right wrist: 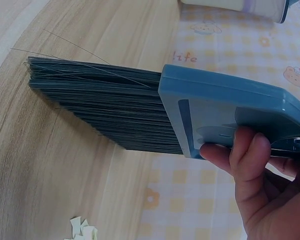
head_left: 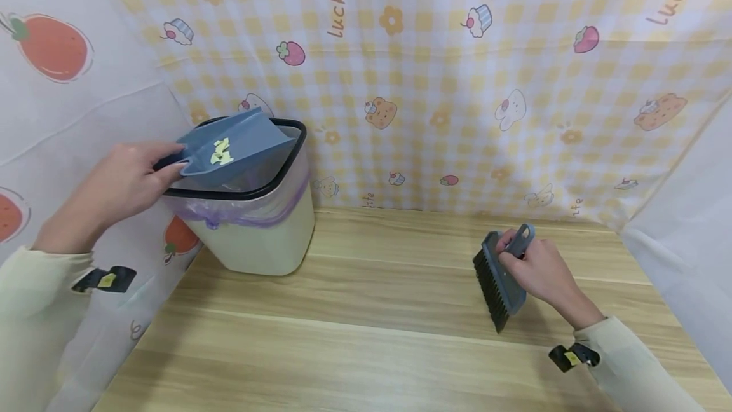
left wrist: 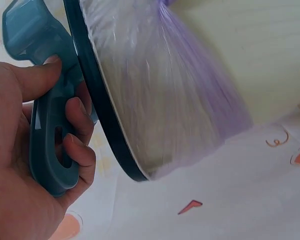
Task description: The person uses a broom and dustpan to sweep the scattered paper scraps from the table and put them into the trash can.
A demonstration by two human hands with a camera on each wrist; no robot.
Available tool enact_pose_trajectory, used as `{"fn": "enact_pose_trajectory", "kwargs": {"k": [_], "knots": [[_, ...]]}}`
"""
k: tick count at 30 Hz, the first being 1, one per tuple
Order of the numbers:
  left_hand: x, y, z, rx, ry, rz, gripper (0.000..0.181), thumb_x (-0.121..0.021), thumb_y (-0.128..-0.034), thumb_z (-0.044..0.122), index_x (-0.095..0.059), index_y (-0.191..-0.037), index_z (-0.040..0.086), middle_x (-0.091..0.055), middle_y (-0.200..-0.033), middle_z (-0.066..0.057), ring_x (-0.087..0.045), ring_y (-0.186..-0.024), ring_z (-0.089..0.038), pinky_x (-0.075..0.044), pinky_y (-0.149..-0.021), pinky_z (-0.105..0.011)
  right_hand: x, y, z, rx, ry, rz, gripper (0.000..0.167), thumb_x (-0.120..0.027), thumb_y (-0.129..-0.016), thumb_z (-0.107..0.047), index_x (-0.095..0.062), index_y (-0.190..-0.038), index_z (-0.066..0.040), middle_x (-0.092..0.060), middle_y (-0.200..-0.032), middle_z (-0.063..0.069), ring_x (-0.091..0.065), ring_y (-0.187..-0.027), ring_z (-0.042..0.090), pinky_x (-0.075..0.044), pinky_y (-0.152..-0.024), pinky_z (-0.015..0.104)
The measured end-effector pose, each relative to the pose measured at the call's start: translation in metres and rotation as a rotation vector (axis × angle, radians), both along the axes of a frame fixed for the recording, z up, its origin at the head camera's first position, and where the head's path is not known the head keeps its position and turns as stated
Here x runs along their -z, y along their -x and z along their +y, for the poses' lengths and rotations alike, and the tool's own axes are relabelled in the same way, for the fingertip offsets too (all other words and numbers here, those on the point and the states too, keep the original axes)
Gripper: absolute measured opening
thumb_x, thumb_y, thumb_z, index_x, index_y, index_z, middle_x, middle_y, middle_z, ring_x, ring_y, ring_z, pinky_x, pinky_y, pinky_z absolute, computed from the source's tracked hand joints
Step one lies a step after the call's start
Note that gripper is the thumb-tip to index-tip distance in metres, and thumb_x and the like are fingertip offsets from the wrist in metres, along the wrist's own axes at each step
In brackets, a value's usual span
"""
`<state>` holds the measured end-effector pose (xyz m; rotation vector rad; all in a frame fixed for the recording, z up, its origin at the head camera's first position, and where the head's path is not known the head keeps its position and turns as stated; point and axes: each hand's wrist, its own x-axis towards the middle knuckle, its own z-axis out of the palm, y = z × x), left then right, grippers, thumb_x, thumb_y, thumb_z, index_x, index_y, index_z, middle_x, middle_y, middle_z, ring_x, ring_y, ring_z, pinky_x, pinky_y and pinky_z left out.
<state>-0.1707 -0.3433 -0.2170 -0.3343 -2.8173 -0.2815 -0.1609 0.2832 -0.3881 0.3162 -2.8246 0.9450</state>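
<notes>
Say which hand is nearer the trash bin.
Left. The left hand is right beside the trash bin's rim, gripping the dustpan over its opening. The right hand holds the brush well off to the bin's right.

We count 2 hands, 1 dustpan, 1 brush, 1 bin and 2 wrist straps; the scraps overlap beyond counting.

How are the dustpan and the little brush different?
The dustpan is a smooth scoop; the brush has dark bristles. The dustpan holds pale scraps; the brush shows none. The left hand grips the dustpan over the bin; the right hand grips the brush over the table. Both are grey-blue.
</notes>
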Motion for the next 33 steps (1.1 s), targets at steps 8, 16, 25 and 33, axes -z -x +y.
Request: {"fn": "enact_pose_trajectory", "kwargs": {"k": [8,16,25,33], "knots": [[0.002,-0.002,-0.013,-0.038,0.02,-0.016,0.046,-0.06,-0.1106,0.009,-0.055,-0.143,-0.023,-0.057,-0.136,-0.049,-0.059,-0.1,-0.053,-0.053,-0.077,-0.062,0.001,0.0,-0.001,-0.001,0.005,-0.009,0.015,-0.063,-0.102,-0.01,-0.075,-0.109,-0.007,-0.071,-0.077,0.001,-0.057,-0.062,0.019,-0.046,-0.055,0.033],[0.004,-0.001,-0.023,-0.078,0.029,-0.013,0.046,-0.06,-0.1096,0.007,-0.054,-0.143,-0.024,-0.053,-0.137,-0.051,-0.057,-0.099,-0.055,-0.053,-0.076,-0.062,0.003,0.001,-0.001,-0.004,0.002,-0.003,0.015,-0.063,-0.102,-0.01,-0.075,-0.109,-0.007,-0.072,-0.08,0.001,-0.057,-0.062,0.019,-0.045,-0.056,0.033],[0.006,0.002,-0.026,-0.119,0.077,0.064,0.044,-0.064,-0.1061,0.006,-0.056,-0.138,-0.023,-0.057,-0.129,-0.05,-0.057,-0.094,-0.054,-0.052,-0.078,-0.068,0.002,0.002,-0.002,-0.002,-0.004,-0.001,0.013,-0.064,-0.101,-0.01,-0.075,-0.107,-0.008,-0.074,-0.086,0.003,-0.06,-0.069,0.02,-0.048,-0.061,0.036],[0.006,0.003,-0.025,-0.121,0.125,0.153,0.034,-0.073,-0.1016,0.007,-0.062,-0.12,-0.02,-0.059,-0.084,-0.029,-0.054,-0.073,-0.041,-0.043,-0.059,-0.047,0.001,0.002,-0.003,-0.006,-0.005,0.001,0.013,-0.064,-0.101,-0.01,-0.075,-0.108,-0.008,-0.074,-0.085,0.003,-0.061,-0.068,0.02,-0.049,-0.061,0.036]]}}
